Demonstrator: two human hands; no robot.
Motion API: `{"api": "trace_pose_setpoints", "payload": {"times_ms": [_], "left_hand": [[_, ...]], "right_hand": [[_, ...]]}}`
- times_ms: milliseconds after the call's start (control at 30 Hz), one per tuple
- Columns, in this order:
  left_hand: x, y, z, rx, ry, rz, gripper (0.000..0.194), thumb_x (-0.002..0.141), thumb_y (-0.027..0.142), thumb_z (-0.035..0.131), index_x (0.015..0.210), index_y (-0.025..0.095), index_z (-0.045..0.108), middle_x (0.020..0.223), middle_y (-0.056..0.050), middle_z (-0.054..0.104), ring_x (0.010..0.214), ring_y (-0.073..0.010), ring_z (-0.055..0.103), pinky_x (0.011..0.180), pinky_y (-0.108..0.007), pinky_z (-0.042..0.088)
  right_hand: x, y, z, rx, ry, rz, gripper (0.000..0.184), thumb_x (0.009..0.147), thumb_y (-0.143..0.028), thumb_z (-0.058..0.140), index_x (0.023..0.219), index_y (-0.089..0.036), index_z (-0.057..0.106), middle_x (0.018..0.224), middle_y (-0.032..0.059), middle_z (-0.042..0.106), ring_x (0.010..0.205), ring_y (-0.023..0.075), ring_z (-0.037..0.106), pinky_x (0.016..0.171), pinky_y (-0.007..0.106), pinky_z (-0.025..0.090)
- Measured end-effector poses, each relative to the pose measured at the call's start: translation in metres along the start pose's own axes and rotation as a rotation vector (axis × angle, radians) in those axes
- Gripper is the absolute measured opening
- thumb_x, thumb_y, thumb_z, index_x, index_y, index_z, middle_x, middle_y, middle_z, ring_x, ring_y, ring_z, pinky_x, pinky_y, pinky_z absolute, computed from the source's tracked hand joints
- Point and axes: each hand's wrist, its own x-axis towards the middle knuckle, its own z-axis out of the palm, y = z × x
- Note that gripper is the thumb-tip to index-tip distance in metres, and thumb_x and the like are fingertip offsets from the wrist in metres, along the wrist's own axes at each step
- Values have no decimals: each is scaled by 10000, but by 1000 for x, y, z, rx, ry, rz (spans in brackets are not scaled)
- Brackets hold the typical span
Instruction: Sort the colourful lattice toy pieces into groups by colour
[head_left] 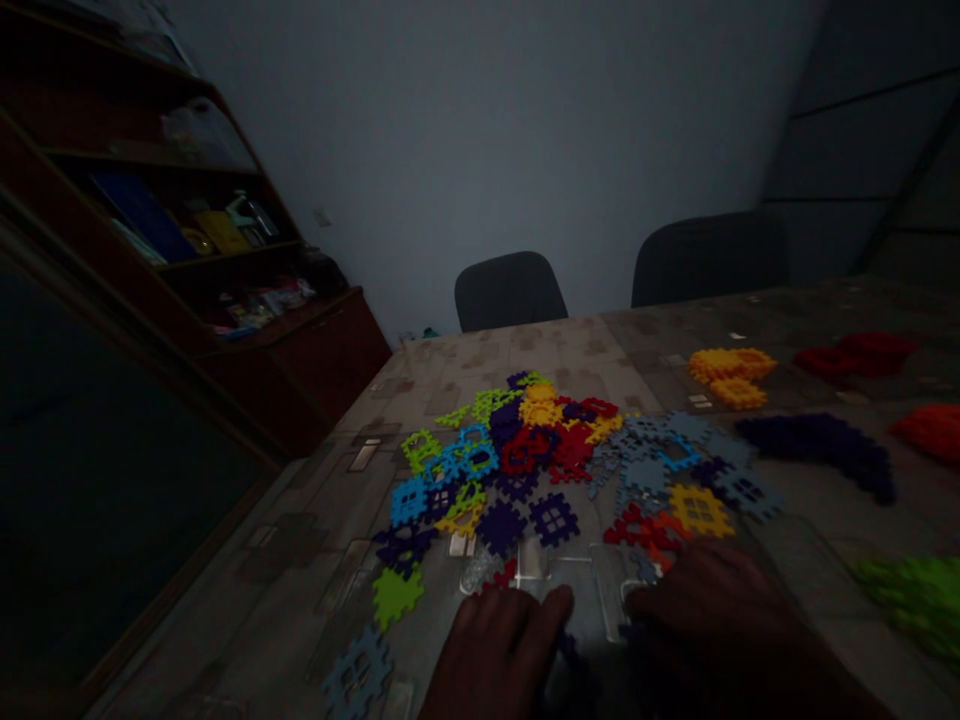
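Home room: wooden shelf unit (187, 250) with clutter, patterned oilcloth table (315, 560), dark chairs (510, 290).

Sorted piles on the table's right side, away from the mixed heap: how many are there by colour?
Yellow pile: 1
Red pile: 1
Purple pile: 1
Orange-red pile: 1
Green pile: 1
Total: 5 piles, all apart from the mixed heap on the table. The left hand and right hand rest near the heap's front edge.

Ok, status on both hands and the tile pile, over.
Left hand and right hand rest flat on the table, holding nothing. Mixed pile of waffle tiles just ahead of fingertips. Sorted piles sit right; nothing between hands and pile.
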Motion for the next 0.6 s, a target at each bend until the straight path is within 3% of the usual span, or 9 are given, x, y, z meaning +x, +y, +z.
{"api": "trace_pose_setpoints", "payload": {"times_ms": [100, 233, 367, 600], "left_hand": [[5, 1, -3, -50, -7, 13, 650, 1004, 536, 564, 1550, 309, 294, 1132, -78, 683, 955, -253, 666, 832, -360, 516], [11, 2, -11, -125, 9, 25, 636, 992, 528, 591, 1523, 289, 336, 1144, -88, 667, 997, -251, 647, 849, -360, 505], [12, 1, -21, -162, 1, 31, 763, 916, 599, 668, 1524, 281, 336, 1202, -93, 658, 1032, -265, 642, 863, -361, 498], [6, 2, -24, -105, -30, -1, 750, 955, 611, 601, 1558, 309, 274, 1271, -98, 643, 1102, -279, 627, 894, -364, 485]], "right_hand": [[-1, 3, -2, 62, -34, 17, 205, 854, -157, 495, 881, -296, 644, 744, -24, 626, 711, 179, 602, 856, 388, 432], [-2, 3, -1, 38, -31, 12, 209, 853, -140, 491, 878, -295, 628, 714, -34, 605, 711, 166, 583, 896, 382, 398], [-4, 2, 2, 18, -30, 9, 206, 837, -131, 496, 882, -292, 615, 710, -47, 607, 713, 159, 577, 913, 379, 373], [-5, 2, 4, 34, -24, 28, 203, 781, -127, 531, 828, -301, 625, 705, -20, 607, 697, 189, 592, 871, 403, 423]]}}
